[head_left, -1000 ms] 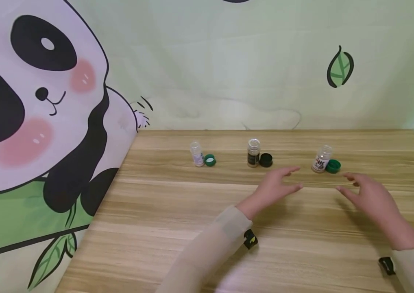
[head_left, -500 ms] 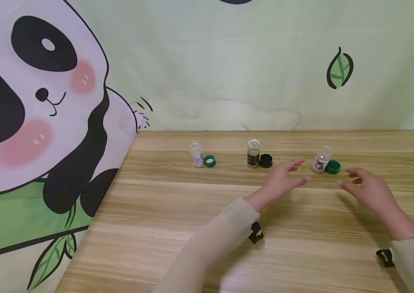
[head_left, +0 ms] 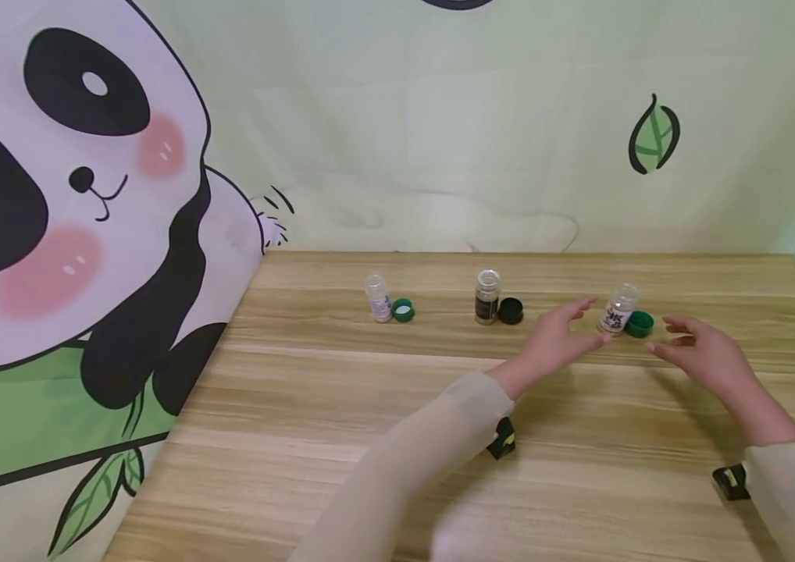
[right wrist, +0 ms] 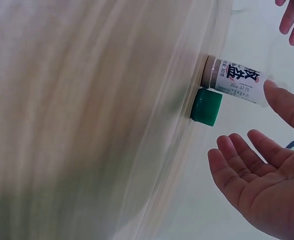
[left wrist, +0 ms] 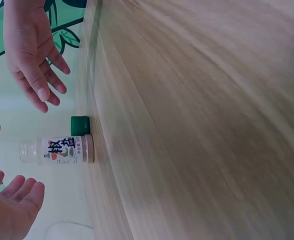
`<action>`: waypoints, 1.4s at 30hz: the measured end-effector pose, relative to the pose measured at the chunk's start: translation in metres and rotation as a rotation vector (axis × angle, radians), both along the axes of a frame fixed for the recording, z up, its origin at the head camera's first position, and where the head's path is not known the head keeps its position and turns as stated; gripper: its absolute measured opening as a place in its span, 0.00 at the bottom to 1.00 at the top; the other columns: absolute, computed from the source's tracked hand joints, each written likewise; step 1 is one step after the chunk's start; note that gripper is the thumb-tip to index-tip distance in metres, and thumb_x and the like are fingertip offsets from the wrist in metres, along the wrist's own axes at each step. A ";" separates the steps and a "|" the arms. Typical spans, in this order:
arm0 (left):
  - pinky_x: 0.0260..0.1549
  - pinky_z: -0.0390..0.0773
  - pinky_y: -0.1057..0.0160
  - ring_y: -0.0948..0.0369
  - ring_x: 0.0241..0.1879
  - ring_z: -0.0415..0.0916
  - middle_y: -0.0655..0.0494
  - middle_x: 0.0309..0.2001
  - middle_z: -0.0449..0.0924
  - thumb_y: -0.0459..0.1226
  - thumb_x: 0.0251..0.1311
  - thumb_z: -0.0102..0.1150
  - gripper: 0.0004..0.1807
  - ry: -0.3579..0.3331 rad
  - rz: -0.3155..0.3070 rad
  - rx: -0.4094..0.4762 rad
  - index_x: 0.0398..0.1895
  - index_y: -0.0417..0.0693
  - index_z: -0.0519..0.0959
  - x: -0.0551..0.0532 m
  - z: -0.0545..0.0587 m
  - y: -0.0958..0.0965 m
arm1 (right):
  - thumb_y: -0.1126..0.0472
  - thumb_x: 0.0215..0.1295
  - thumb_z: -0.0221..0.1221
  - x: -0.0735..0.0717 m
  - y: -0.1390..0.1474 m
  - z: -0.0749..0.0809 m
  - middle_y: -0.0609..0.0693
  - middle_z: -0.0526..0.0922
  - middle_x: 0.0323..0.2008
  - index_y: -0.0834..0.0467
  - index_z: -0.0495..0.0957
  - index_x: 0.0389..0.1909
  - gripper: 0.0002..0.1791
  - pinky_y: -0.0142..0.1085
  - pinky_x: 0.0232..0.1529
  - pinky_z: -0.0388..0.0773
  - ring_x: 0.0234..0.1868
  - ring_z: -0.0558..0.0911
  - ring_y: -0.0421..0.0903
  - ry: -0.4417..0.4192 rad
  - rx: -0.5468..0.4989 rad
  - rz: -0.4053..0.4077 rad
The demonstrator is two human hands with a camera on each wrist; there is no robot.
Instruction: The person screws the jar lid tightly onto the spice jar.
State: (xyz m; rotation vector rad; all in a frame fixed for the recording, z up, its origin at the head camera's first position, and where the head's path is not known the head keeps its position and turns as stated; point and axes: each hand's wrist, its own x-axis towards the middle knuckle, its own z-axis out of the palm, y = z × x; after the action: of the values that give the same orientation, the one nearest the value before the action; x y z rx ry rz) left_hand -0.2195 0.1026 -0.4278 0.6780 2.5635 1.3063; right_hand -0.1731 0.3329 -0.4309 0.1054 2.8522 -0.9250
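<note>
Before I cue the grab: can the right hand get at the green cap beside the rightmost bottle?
Likely yes. The right hand hovers beside the green cap, and nothing visible stands between its fingers and the cap. The rightmost bottle is on the cap's other side.

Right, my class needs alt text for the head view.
A person's left hand and right hand flank, without gripping, a small uncapped bottle and green cap on a wooden table. Further left stand two more uncapped bottles, caps beside them, before a panda backdrop.
</note>
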 end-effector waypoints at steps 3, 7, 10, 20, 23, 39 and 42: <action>0.62 0.76 0.66 0.59 0.67 0.76 0.55 0.70 0.76 0.44 0.64 0.69 0.36 -0.008 0.012 0.002 0.75 0.54 0.69 -0.002 0.000 0.004 | 0.46 0.77 0.54 -0.002 0.000 0.000 0.80 0.61 0.70 0.77 0.55 0.73 0.43 0.68 0.58 0.72 0.66 0.68 0.77 -0.011 0.001 0.000; 0.64 0.75 0.65 0.61 0.68 0.75 0.59 0.72 0.74 0.45 0.64 0.69 0.37 -0.041 0.027 0.005 0.75 0.55 0.68 -0.004 0.000 0.009 | 0.45 0.78 0.53 -0.006 0.000 0.000 0.80 0.60 0.70 0.77 0.54 0.73 0.43 0.69 0.59 0.71 0.66 0.67 0.78 -0.020 0.008 0.002; 0.65 0.75 0.63 0.61 0.69 0.74 0.61 0.72 0.74 0.44 0.64 0.70 0.37 -0.076 0.045 0.015 0.75 0.56 0.68 -0.006 -0.001 0.013 | 0.46 0.77 0.53 -0.009 0.000 0.000 0.81 0.60 0.70 0.77 0.55 0.73 0.42 0.69 0.59 0.71 0.66 0.67 0.78 -0.023 0.012 0.005; 0.64 0.75 0.63 0.62 0.69 0.74 0.60 0.71 0.75 0.41 0.61 0.72 0.38 -0.127 0.102 0.028 0.74 0.58 0.69 -0.013 -0.009 0.026 | 0.49 0.78 0.54 -0.018 0.003 -0.003 0.82 0.59 0.69 0.77 0.54 0.73 0.41 0.68 0.59 0.72 0.66 0.66 0.79 -0.052 -0.011 0.005; 0.64 0.76 0.63 0.62 0.69 0.74 0.61 0.72 0.74 0.41 0.61 0.73 0.38 -0.146 0.110 0.031 0.75 0.59 0.69 -0.014 -0.011 0.028 | 0.48 0.78 0.53 -0.020 0.006 -0.004 0.82 0.58 0.70 0.77 0.53 0.74 0.41 0.68 0.61 0.72 0.67 0.65 0.79 -0.065 -0.026 0.009; 0.62 0.76 0.66 0.61 0.68 0.74 0.59 0.70 0.77 0.40 0.60 0.73 0.38 -0.228 0.155 0.085 0.74 0.56 0.70 -0.022 -0.019 0.047 | 0.49 0.77 0.54 -0.029 0.016 -0.011 0.82 0.56 0.71 0.78 0.51 0.74 0.42 0.66 0.64 0.71 0.69 0.63 0.80 -0.100 -0.065 0.027; 0.61 0.77 0.65 0.62 0.69 0.74 0.61 0.70 0.76 0.40 0.61 0.72 0.38 -0.239 0.159 0.078 0.74 0.58 0.69 -0.026 -0.019 0.049 | 0.49 0.77 0.55 -0.033 0.015 -0.010 0.82 0.56 0.71 0.79 0.50 0.74 0.44 0.65 0.64 0.72 0.69 0.63 0.79 -0.112 -0.071 0.029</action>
State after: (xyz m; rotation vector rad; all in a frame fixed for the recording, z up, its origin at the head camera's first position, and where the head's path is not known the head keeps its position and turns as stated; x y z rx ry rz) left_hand -0.2453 0.1515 -0.4463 0.3127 2.4235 1.4447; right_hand -0.2066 0.3476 -0.4413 0.1048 2.7084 -0.9817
